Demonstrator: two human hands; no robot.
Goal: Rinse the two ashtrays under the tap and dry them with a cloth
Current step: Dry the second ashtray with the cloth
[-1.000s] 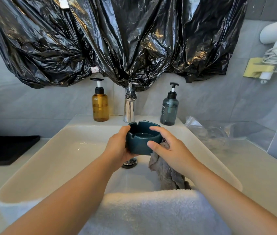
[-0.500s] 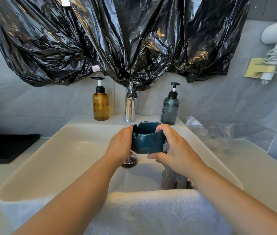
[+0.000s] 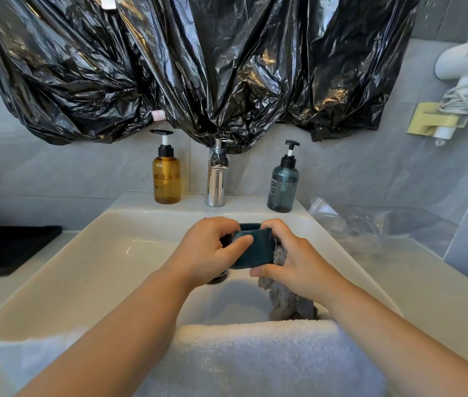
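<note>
While tilted over the white ceramic basin (image 3: 106, 270), dark teal ashtray (image 3: 257, 252): held two-handed.
Left hand (image 3: 211, 250): fingers curled round it.
Right hand (image 3: 301, 260): clutching shaggy grey cloth (image 3: 284, 300) against it.

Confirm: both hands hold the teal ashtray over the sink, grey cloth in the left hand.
Wrong hand. The head view shows the grey cloth in the right hand, not the left hand; both hands hold the teal ashtray over the sink.

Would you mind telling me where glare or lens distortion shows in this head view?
Head view: strong glare patches on the black plastic sheet and a highlight on the tap; wide-angle distortion bows the edges of the sink; the ashtray looks sharp.
</note>
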